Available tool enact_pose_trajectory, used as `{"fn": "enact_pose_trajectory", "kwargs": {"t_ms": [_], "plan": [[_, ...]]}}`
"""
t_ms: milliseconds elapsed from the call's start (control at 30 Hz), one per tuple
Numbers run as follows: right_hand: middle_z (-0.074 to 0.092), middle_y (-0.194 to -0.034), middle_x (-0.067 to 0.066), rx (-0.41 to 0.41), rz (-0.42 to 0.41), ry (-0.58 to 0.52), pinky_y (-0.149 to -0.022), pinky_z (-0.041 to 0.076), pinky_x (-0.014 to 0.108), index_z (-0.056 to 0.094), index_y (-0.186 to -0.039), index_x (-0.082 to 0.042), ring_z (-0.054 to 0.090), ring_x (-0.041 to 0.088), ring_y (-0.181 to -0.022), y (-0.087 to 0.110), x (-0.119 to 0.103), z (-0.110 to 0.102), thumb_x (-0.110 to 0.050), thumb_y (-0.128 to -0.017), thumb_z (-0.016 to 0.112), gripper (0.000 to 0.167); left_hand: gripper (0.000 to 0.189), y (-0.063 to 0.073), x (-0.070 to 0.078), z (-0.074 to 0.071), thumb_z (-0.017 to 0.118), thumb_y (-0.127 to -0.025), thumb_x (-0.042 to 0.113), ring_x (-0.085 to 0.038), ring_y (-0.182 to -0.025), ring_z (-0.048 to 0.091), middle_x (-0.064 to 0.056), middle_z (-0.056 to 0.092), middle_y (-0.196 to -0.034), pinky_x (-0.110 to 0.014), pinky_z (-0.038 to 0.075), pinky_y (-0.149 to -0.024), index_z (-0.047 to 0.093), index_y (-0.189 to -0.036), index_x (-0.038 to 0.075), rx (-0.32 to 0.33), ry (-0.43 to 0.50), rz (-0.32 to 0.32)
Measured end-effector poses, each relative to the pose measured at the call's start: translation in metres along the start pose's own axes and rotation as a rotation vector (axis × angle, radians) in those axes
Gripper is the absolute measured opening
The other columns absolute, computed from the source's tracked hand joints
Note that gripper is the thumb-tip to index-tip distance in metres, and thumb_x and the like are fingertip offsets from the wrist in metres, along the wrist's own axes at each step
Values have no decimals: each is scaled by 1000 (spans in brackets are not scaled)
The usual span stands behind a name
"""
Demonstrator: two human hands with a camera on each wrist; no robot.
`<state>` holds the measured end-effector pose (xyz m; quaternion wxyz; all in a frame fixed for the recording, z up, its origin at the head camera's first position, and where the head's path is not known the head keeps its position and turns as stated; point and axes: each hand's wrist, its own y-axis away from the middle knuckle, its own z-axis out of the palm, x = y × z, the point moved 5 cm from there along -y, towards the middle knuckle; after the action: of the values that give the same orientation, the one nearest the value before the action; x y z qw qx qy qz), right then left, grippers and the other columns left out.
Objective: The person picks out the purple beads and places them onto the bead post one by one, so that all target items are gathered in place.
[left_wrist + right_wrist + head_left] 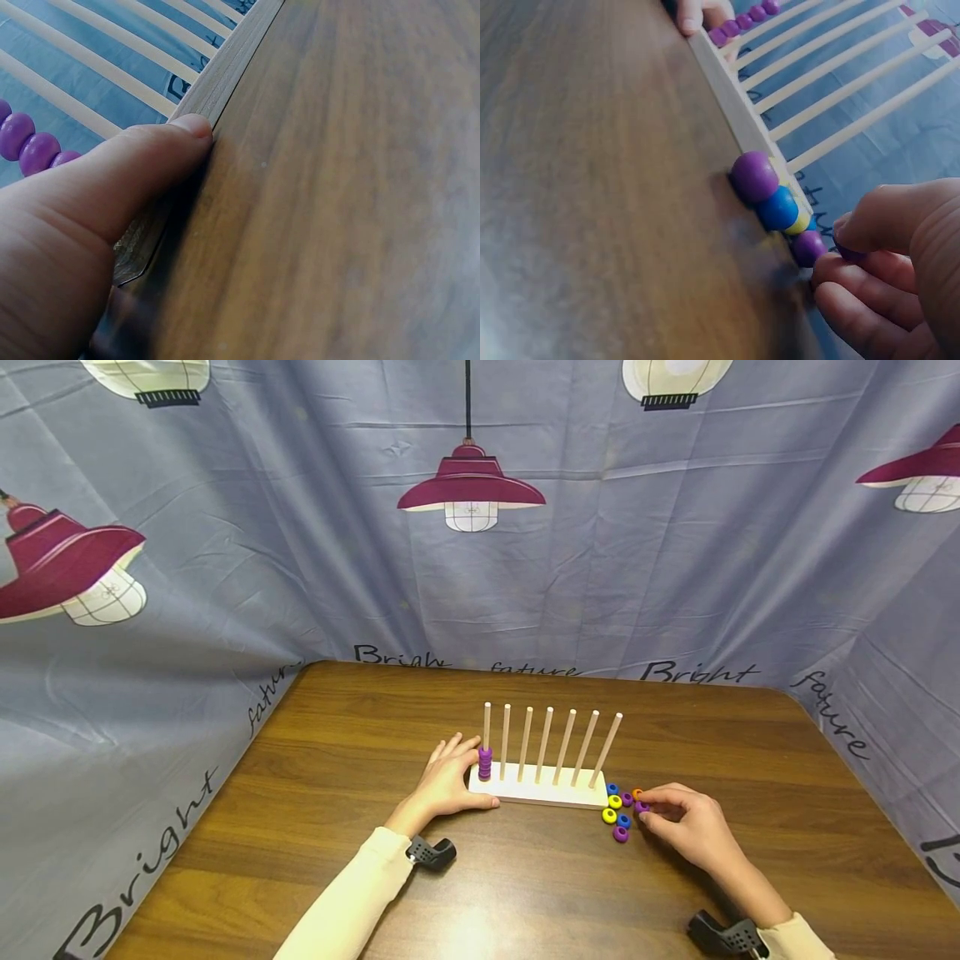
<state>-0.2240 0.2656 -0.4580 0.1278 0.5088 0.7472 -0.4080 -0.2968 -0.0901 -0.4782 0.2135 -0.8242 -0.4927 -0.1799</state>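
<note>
A pale wooden peg stand [551, 790] with several upright pegs sits on the table. Several purple beads [485, 764] are stacked on its leftmost peg. My left hand [444, 787] holds the stand's left end, the thumb [161, 154] along the front edge and the other fingers spread behind. By the stand's right end, my right hand [693, 828] pinches a purple bead [849, 252] between thumb and fingers; the fingers partly hide it. Just left of that hand lie loose beads: yellow [609, 816], blue [624, 821], purple [621, 834] and an orange one [637, 794].
The brown wooden table [525, 877] extends around the stand on all sides. A grey-blue curtain [480, 593] printed with lamps and lettering surrounds the table's back and sides. Black cameras are strapped to both wrists.
</note>
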Motion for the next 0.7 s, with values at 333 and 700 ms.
{"fn": "enact_pose_trajectory", "kwargs": {"t_ms": [333, 700], "plan": [[75, -89, 13, 16, 33, -30, -64, 54, 6, 77, -91, 0, 62, -14, -75, -13, -5, -8, 10, -72, 80, 22, 70, 0, -1, 2, 87, -68, 51, -45, -152, 32, -15, 51, -155, -63, 18, -126, 68, -125, 15, 8, -5, 1], [78, -87, 14, -27, 45, -16, -63, 53, 7, 78, -94, -2, 62, -15, -74, -42, -24, -25, 3, -78, 81, 17, 68, 1, 0, 0, 87, -68, 51, -46, -152, 32, -15, 51, -155, -62, 18, -127, 69, -122, 15, 10, -1, 3]]}}
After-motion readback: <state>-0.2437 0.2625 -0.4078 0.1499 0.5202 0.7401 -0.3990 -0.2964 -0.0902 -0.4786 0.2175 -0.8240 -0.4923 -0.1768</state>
